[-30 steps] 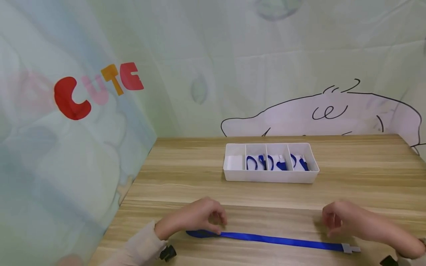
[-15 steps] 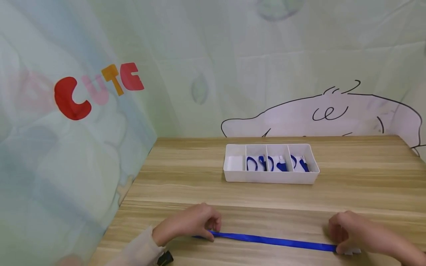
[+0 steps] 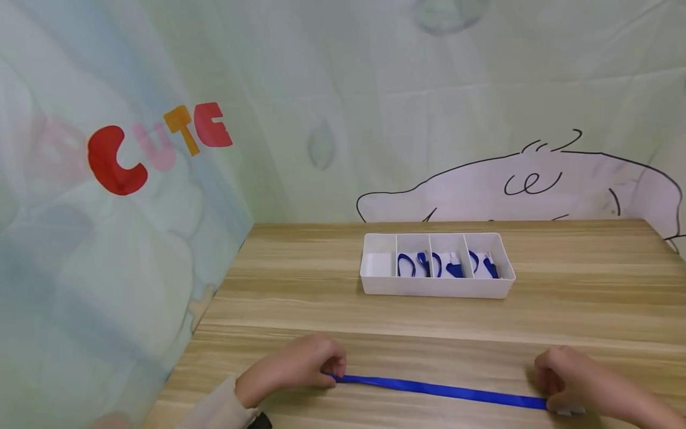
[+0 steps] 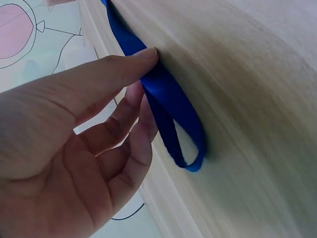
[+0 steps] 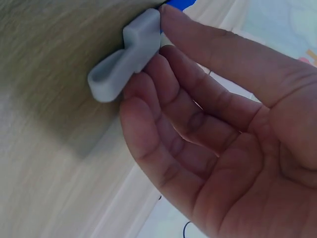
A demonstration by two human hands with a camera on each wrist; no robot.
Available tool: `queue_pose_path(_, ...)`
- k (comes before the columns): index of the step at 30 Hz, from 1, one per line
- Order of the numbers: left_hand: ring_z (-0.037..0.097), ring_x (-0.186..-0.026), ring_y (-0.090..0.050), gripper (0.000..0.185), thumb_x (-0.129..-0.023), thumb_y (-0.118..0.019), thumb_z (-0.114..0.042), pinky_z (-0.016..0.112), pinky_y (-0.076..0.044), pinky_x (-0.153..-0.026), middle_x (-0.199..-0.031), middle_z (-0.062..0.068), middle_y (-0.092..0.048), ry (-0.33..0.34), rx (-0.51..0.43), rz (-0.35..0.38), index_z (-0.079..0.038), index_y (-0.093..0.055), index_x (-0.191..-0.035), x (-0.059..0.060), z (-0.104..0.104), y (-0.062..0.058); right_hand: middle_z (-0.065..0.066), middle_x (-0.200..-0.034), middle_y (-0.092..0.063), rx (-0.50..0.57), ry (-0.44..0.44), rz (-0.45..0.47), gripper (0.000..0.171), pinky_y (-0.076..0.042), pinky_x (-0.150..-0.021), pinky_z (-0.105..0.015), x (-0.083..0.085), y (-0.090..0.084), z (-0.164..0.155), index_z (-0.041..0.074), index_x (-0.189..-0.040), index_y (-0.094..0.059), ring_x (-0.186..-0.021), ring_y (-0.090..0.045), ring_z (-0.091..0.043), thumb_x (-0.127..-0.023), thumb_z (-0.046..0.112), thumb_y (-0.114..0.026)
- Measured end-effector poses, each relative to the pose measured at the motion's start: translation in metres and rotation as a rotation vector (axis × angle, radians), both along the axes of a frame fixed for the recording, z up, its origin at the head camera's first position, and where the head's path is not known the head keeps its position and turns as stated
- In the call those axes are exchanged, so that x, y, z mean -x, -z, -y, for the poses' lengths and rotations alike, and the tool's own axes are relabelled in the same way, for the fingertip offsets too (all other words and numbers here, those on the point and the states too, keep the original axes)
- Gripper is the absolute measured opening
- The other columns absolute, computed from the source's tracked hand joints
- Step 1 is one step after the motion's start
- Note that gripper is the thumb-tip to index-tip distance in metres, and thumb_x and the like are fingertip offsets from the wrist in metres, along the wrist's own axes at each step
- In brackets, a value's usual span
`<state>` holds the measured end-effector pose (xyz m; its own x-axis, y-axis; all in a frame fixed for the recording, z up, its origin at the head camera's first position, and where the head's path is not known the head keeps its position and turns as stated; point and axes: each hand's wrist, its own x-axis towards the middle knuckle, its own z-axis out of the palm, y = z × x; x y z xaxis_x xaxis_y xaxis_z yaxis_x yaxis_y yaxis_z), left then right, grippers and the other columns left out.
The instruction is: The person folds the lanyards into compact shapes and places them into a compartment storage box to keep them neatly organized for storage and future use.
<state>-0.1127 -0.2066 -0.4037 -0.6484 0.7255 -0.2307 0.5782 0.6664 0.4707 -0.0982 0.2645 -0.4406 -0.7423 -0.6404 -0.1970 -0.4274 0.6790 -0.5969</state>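
A blue lanyard (image 3: 429, 388) stretches nearly straight across the near part of the table between both hands. My left hand (image 3: 295, 367) pinches the strap between thumb and fingers close to its looped end. In the left wrist view, the loop (image 4: 198, 134) of the lanyard hangs past the fingers. At the other end my right hand (image 3: 581, 378) pinches the strap beside its light grey plastic clip (image 5: 141, 42). The right fingers partly cover that clip in the head view.
Behind the hands stands a white tray (image 3: 434, 288) with several compartments. Three of them hold folded blue lanyards (image 3: 454, 270); the leftmost holds none. A printed cloth (image 3: 300, 119) hangs along the table's back and left edges.
My right hand has come down to the clip end and taken hold of it. The left hand has shifted slightly left and down, gripping the strap nearer the loop.
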Motion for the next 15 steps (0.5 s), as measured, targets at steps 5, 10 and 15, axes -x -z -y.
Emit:
queue_pose_path(5,-0.002,-0.064,-0.052,0.019,-0.079,-0.079,0.0,0.014,-0.046,-0.061,-0.071,-0.015,-0.055,-0.018,-0.009,-0.018,-0.013,-0.066,-0.077,-0.002,0.004,0.0,0.016,-0.064,-0.05,-0.053,0.027,0.039,0.03,-0.04,-0.047,-0.023,0.003,0.011,-0.007,0.019,-0.072,-0.06,-0.057,-0.044,0.001,-0.067,0.007,-0.088)
queue_pose_path(10,-0.001,-0.064,-0.05,0.019,-0.079,-0.077,0.002,0.014,-0.045,-0.06,-0.07,-0.017,-0.054,-0.015,-0.018,-0.081,-0.013,-0.066,-0.077,-0.003,0.009,0.0,0.014,-0.065,-0.052,-0.107,0.075,0.082,0.029,-0.04,-0.049,-0.022,0.012,0.045,-0.026,0.024,-0.072,-0.061,-0.058,-0.046,-0.002,-0.07,0.02,-0.09)
queue_pose_path(15,-0.001,-0.064,-0.048,0.019,-0.079,-0.076,0.004,0.015,-0.044,-0.059,-0.07,-0.016,-0.053,-0.034,-0.031,-0.11,-0.012,-0.066,-0.077,-0.003,0.013,0.0,0.016,-0.065,-0.053,-0.103,0.052,0.082,0.028,-0.042,-0.049,-0.022,0.02,0.074,-0.045,0.029,-0.071,-0.062,-0.059,-0.049,-0.001,-0.072,0.024,-0.09)
